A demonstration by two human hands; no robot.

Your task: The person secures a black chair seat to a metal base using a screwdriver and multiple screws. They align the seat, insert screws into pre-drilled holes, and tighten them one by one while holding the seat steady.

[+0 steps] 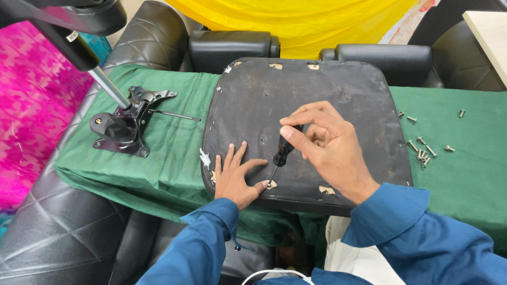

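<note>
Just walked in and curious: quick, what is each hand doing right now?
Left hand: open, flat on the seat pad, thumb beside the screwdriver tip.
Right hand: closed on the screwdriver, which stands on the pad.

A black seat pad (306, 100) lies on green cloth (174, 158), beside pink patterned fabric (31, 105) and yellow cloth (301, 21)

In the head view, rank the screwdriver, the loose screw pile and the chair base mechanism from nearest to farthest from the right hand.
1. Screwdriver: gripped in the right hand, tip down on the seat underside.
2. Loose screw pile: on the green cloth, to the hand's right.
3. Chair base mechanism: far left on the cloth.
</note>
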